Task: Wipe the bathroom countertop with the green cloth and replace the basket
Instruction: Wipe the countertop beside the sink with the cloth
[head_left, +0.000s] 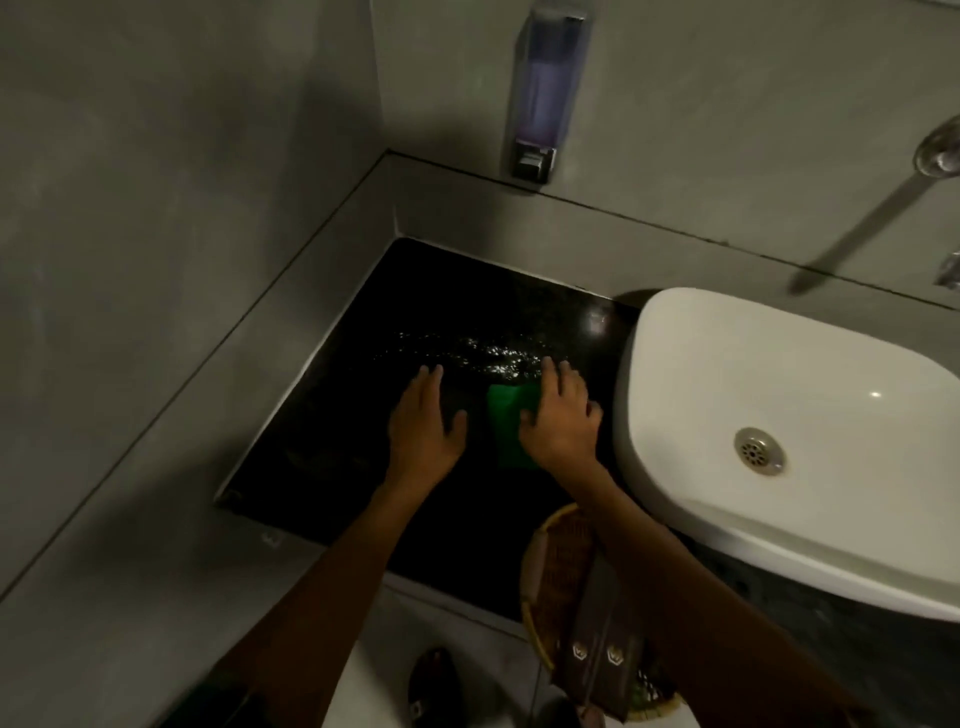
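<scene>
head view: the right hand (563, 415) lies flat, fingers spread, pressing the green cloth (506, 426) onto the black countertop (337, 415) just left of the white basin (779, 415). the left hand (423, 421) rests palm down beside the cloth, fingers together, thumb out, holding nothing. water drops glint just beyond both hands. the woven basket (558, 561) sits at the counter's front edge under the right forearm, holding dark packets (597, 634).

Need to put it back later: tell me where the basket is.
The basket sits at the countertop's near edge, under the right forearm, just left of the sink.
</scene>
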